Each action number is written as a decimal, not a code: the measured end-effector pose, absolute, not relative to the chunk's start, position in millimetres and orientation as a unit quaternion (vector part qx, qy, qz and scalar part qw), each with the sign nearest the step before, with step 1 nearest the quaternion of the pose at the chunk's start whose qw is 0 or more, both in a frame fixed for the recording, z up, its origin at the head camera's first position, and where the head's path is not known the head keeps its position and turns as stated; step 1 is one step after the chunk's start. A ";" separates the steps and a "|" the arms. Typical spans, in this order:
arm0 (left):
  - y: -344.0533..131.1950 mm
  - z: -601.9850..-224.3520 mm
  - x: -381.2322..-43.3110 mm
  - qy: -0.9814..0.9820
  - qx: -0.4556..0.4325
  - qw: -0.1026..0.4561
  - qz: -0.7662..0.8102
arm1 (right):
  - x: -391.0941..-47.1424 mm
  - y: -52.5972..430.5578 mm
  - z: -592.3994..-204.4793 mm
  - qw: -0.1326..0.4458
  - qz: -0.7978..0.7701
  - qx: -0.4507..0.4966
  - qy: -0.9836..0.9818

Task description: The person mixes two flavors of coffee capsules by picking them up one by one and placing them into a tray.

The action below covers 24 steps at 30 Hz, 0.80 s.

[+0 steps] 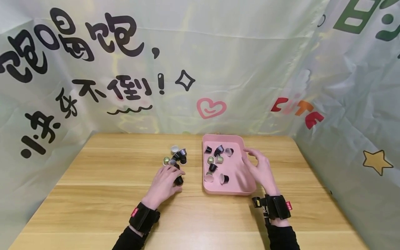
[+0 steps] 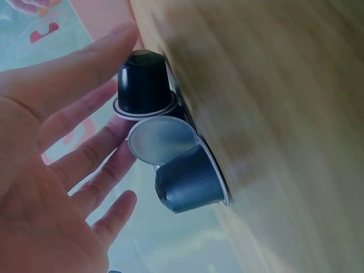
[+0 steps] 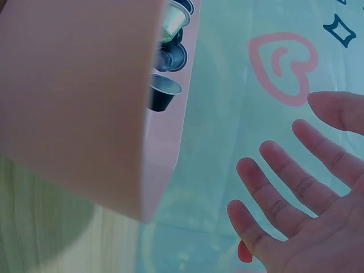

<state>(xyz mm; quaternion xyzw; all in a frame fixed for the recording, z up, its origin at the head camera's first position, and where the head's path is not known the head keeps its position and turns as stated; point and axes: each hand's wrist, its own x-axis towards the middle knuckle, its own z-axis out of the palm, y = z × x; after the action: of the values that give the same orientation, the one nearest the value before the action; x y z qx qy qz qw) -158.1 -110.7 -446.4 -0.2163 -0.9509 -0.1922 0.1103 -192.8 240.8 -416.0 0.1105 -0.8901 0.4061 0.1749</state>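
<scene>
On the table, my left hand (image 1: 164, 180) reaches over a loose group of coffee capsules, thumb and fingers spread around a black coffee capsule (image 2: 143, 82). In the left wrist view this capsule stands rim down, its narrow end near my thumb tip. Beside it lie a capsule with a pale lid (image 2: 162, 140) and a dark capsule (image 2: 190, 181) on its side. My right hand (image 1: 260, 170) is at the right rim of a pink tray (image 1: 235, 163), fingers apart and holding nothing. Several capsules lie in the tray, among them a black one (image 1: 213, 167) and a green one (image 1: 219, 159).
Further capsules sit beyond my left fingers, including a green one (image 1: 166, 160) and a silver-lidded one (image 1: 174, 149). The wooden table (image 1: 103, 173) ends at a printed cloth backdrop (image 1: 250, 69) behind and on both sides.
</scene>
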 end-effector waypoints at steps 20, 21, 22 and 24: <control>-107.3 -452.7 -158.7 -0.945 -0.253 0.110 -0.178 | -192.8 240.8 -417.9 0.174 0.402 0.111 -0.892; -107.3 -452.6 -158.7 -0.945 -0.253 0.109 -0.178 | -192.9 240.8 -417.8 0.174 0.401 0.112 -0.892; -107.3 -452.6 -158.7 -0.945 -0.253 0.108 -0.178 | -193.0 240.9 -417.9 0.174 0.401 0.112 -0.892; -107.1 -452.1 -158.5 -0.944 -0.255 0.109 -0.178 | -192.9 241.0 -418.0 0.174 0.402 0.111 -0.892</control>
<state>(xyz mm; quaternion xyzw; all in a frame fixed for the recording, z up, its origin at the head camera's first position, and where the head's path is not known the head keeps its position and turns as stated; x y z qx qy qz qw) -158.5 -107.1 -452.1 -0.2545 -0.9443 -0.1778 0.1091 -192.9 241.0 -418.0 0.1113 -0.8921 0.4019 0.1741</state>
